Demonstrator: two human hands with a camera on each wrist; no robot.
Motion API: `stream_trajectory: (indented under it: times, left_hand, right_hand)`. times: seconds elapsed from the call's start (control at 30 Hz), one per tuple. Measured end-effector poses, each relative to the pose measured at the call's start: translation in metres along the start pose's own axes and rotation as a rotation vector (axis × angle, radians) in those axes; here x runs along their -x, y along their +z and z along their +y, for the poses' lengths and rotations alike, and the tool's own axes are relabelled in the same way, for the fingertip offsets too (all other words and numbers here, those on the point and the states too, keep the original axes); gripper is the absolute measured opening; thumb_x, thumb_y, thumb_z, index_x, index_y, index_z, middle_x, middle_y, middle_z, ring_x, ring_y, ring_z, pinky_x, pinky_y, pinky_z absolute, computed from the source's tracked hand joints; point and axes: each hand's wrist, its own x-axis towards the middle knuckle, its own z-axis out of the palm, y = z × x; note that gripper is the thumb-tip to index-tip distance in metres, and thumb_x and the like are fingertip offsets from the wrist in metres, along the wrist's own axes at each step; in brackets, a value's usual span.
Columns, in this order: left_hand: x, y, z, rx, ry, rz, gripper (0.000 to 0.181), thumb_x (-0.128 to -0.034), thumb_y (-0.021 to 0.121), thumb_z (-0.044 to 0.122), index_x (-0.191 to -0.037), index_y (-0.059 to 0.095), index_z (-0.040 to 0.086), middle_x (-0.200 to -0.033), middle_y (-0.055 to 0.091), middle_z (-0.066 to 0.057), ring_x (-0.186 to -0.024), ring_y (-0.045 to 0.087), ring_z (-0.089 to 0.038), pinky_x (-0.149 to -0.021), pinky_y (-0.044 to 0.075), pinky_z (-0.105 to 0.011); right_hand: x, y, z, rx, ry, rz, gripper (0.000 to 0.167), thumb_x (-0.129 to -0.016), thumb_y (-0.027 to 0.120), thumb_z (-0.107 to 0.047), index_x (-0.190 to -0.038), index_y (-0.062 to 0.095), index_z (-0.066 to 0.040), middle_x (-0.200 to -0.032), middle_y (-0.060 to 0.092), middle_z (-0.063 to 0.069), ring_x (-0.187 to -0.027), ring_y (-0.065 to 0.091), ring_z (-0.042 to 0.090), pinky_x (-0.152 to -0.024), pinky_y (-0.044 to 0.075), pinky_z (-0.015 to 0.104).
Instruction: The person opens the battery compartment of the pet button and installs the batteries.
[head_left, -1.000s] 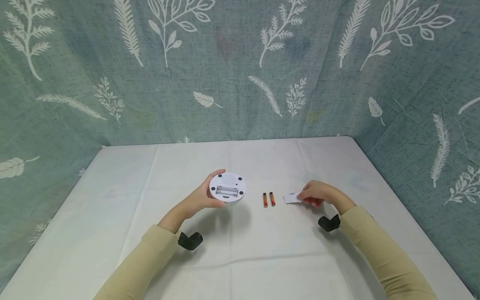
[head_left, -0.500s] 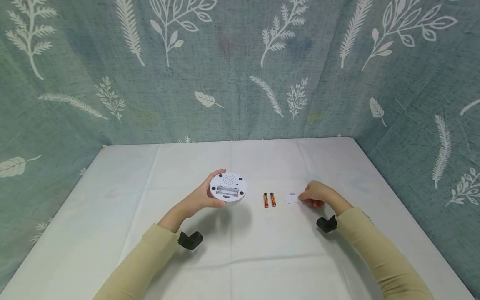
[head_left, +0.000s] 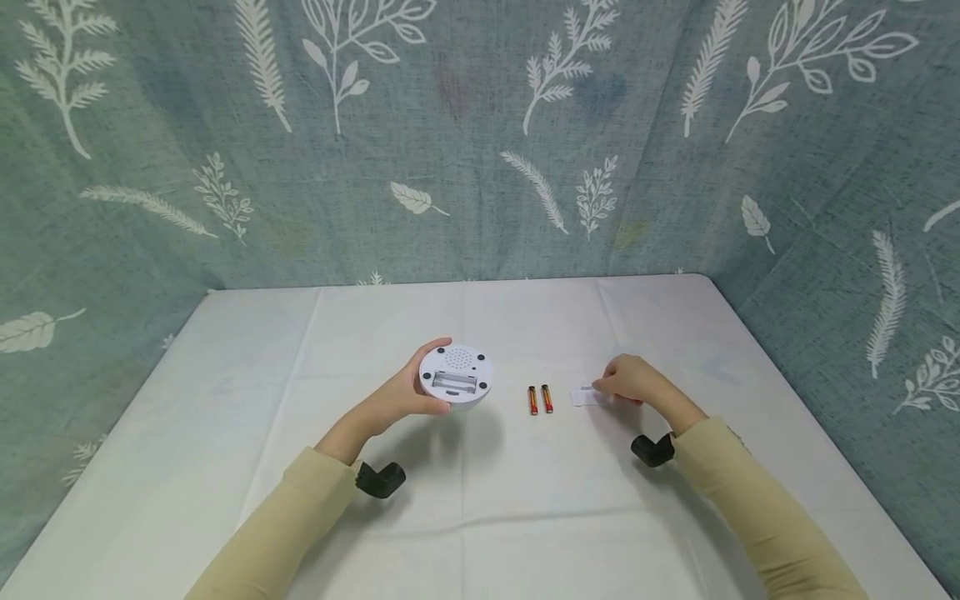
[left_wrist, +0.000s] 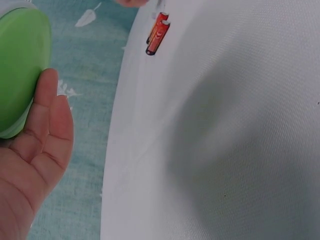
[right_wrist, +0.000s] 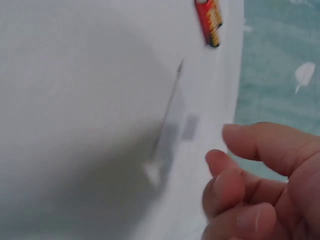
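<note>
My left hand grips a round white device by its rim above the table. Its underside faces me, with speaker holes, dark feet and a bare battery slot; the left wrist view shows its green face. Two red-and-gold batteries lie side by side on the cloth between my hands. To their right lies a thin white battery cover. My right hand hovers at the cover's right end. In the right wrist view its thumb and loosely bent fingers are apart, with nothing between them.
A white cloth covers the table. Behind it and along the sides hangs a green-blue curtain with white leaf patterns. Black camera mounts sit at both wrists.
My right hand has let go of the battery cover and shifted slightly left and upward over it. The left hand and the device have stayed in place.
</note>
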Motion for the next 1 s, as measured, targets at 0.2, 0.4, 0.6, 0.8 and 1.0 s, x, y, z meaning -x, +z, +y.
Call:
stream_trajectory:
  times: [0.2,0.4,0.6,0.8,1.0]
  left_hand:
    - [0.0,0.0,-0.001,0.0,-0.005,0.003,0.098,-0.0725,0.076,0.015,-0.146,0.012,0.02,-0.144,0.025,-0.014,-0.111,0.046,-0.015,-0.083,0.045,-0.022]
    - [0.001,0.001,-0.001,0.004,-0.006,0.01,0.098,-0.0721,0.076,0.016,-0.146,0.012,0.02,-0.143,0.025,-0.012,-0.112,0.045,-0.016,-0.083,0.045,-0.023]
    - [0.002,0.001,-0.002,0.015,0.004,0.002,0.098,-0.0727,0.075,0.015,-0.147,0.011,0.02,-0.144,0.025,-0.012,-0.111,0.045,-0.016,-0.083,0.045,-0.023]
    - [0.002,0.001,-0.003,0.046,0.028,-0.015,0.1,-0.0716,0.076,0.016,-0.147,0.01,0.018,-0.143,0.023,-0.014,-0.11,0.046,-0.014,-0.083,0.045,-0.022]
    - [0.003,0.002,-0.003,0.083,0.053,-0.013,0.104,-0.0691,0.078,0.014,-0.147,0.008,0.016,-0.144,0.022,-0.015,-0.108,0.048,-0.011,-0.083,0.045,-0.021]
  right_hand:
    - [0.007,0.004,-0.022,0.082,-0.232,0.118,0.02,-0.085,0.062,-0.021,-0.094,0.066,-0.003,-0.073,0.059,0.004,-0.06,0.047,0.012,-0.054,0.04,0.024]
    - [0.008,0.014,-0.035,0.066,-0.294,0.118,0.031,-0.083,0.065,-0.018,-0.109,0.062,-0.001,-0.07,0.056,0.002,-0.058,0.047,0.013,-0.053,0.041,0.024]
    - [0.002,0.027,-0.043,0.047,-0.292,0.074,0.038,-0.082,0.065,-0.018,-0.116,0.058,-0.002,-0.071,0.055,0.002,-0.059,0.046,0.013,-0.054,0.039,0.025]
    - [-0.005,0.039,-0.048,0.081,-0.266,0.035,0.047,-0.082,0.067,-0.022,-0.123,0.053,-0.003,-0.079,0.056,0.002,-0.066,0.047,0.014,-0.059,0.04,0.026]
    - [-0.008,0.046,-0.051,0.089,-0.235,0.03,0.049,-0.081,0.069,-0.025,-0.122,0.053,-0.004,-0.08,0.054,0.003,-0.068,0.047,0.014,-0.06,0.039,0.026]
